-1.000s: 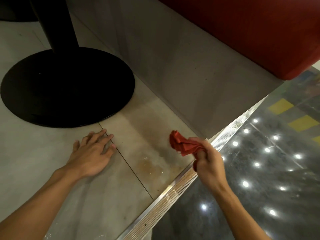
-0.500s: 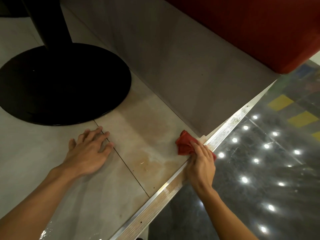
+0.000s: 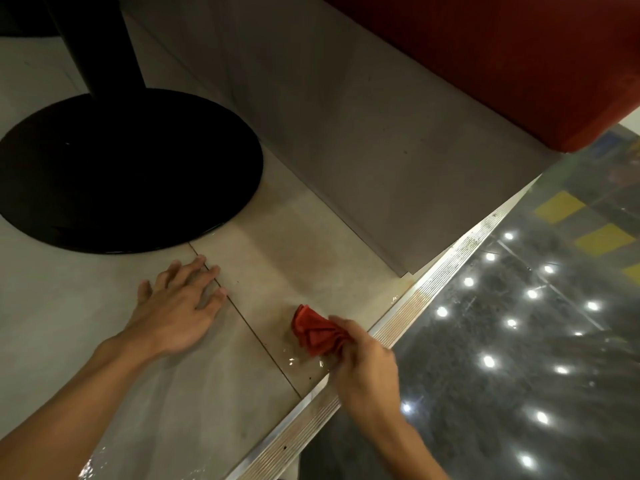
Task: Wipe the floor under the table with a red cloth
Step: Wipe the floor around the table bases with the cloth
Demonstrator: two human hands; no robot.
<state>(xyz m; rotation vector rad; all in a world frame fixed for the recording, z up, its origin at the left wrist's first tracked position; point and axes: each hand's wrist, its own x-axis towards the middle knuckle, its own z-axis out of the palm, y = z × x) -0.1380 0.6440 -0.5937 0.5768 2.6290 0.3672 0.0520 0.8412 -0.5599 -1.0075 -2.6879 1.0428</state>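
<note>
A crumpled red cloth (image 3: 313, 330) lies on the beige floor tile (image 3: 277, 261) close to the metal edge strip. My right hand (image 3: 363, 365) grips its near end, fingers curled round the folds, and holds it against the wet tile. My left hand (image 3: 176, 303) rests flat on the floor with fingers spread, just in front of the table's round black base (image 3: 121, 174). The black table post (image 3: 100, 46) rises at the upper left.
A grey bench plinth (image 3: 363, 133) under a red seat (image 3: 502, 53) borders the tiles at the back. A ribbed metal strip (image 3: 398, 334) runs diagonally, with glossy dark floor (image 3: 519, 358) beyond it. Water glints on the tile near the cloth.
My right hand brought the cloth down to the floor by the plinth corner, then dragged it toward me and to the left along the metal strip. My left hand stayed planted.
</note>
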